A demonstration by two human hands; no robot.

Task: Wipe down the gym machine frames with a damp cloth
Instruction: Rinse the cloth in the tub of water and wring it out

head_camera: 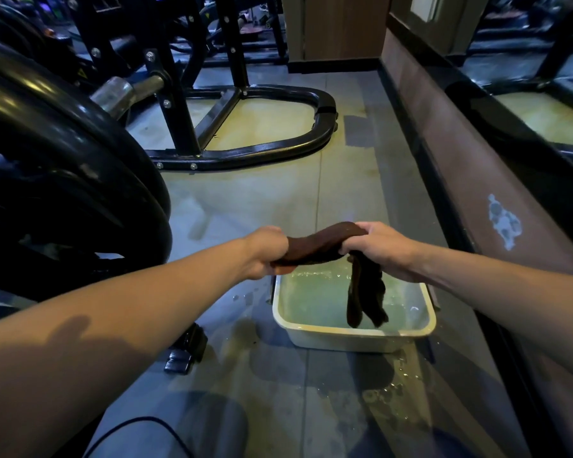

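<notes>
Both fists are clamped on the cloth (315, 244) just below the middle of the frame: the left hand (267, 251) grips one end with fingers curled tight round it, the right hand (382, 247) grips the other, and the dark brown roll runs between them almost level, left to right across the picture. That is the axis that counts, because a wring twists about that line, one wrist turning against the other. A loose tail hangs straight down from under the right hand, its tip low inside the white basin (354, 332) toward the lower right; whether it touches the pale water there, I cannot tell. So the cloth sits directly above the basin, and by my reading any drip should land back in the tub, though splashes already spot the floor (245, 206) around it. The black machine frame (262, 153) lies up and to the left of the hands, in the upper middle of the picture, well apart from the cloth, with the big black weight plates (63, 166) filling the left edge. The left hand is the nearer one to that frame, so I would expect the wipe to be led from that side. As for writing: only a small yellow warning sticker (81, 73) at upper left, too small to read, and no brand legible anywhere.
</notes>
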